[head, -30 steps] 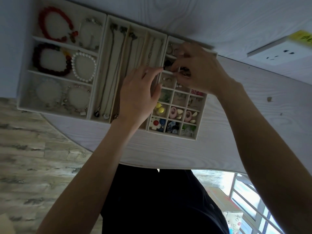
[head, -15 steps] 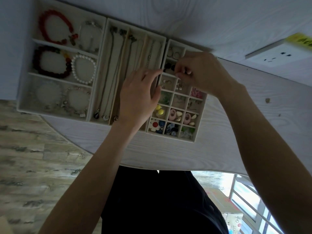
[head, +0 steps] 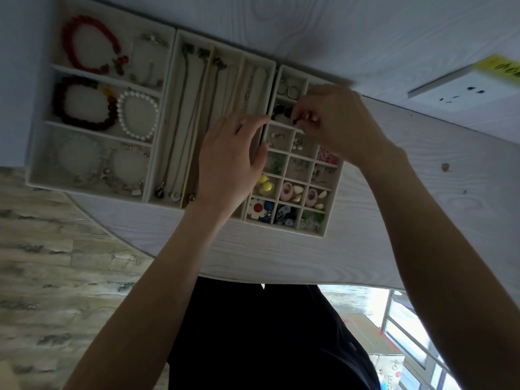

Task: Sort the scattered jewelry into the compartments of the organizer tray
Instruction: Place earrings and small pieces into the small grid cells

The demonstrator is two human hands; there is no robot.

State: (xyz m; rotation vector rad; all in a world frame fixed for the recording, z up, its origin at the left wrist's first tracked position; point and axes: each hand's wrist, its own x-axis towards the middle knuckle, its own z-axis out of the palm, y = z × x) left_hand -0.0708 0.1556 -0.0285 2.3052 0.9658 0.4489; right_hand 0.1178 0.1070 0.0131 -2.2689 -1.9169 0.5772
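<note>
Lower now, right hand (head: 336, 122) pinches, seemingly, a dark earring (head: 295, 121) above the tray divider (head: 284, 124); left hand (head: 230, 161) spread, empty.

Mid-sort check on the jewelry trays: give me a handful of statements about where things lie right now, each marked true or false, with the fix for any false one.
1. The red bead bracelet lies in the far compartment of the left tray. True.
2. The white pearl bracelet shares the red bracelet's compartment. False: it lies one compartment nearer, beside the dark bead bracelet.
3. The right hand works over the small-grid tray, its fingertips pinching a small dark piece. True.
4. The yellow earrings lie in the middle tray with the necklaces. False: they sit in the small-grid tray.
5. The left hand rests on the floor. False: it lies over the necklace tray.
</note>
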